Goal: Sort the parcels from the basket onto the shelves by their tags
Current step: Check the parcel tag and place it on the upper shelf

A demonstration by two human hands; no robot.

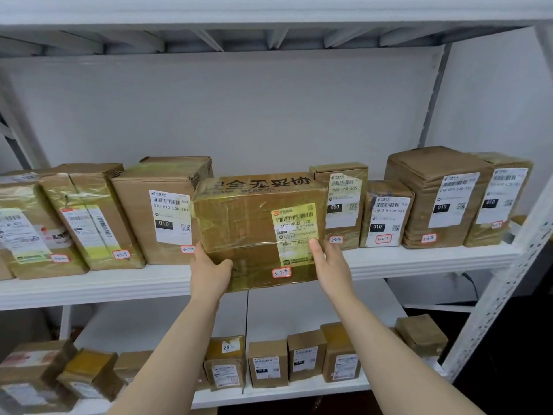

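A brown cardboard parcel (248,223) wrapped in yellowish tape sits at the front edge of the middle shelf (419,260), partly overhanging it. It carries a shipping label and a small red-framed tag reading 3-2-5. My left hand (209,268) grips its lower left corner. My right hand (327,262) holds its lower right side, thumb on the label. The parcel fills the gap between the box tagged 3-2-4 (155,211) and the box tagged 3-2-6 (341,202). The basket is out of view.
Further tagged parcels line the middle shelf: two taped boxes at left (86,217), three at right (437,196). The lower shelf (299,392) holds several small boxes. A white perforated upright (508,289) stands at right. The upper shelf's underside (239,40) hangs above.
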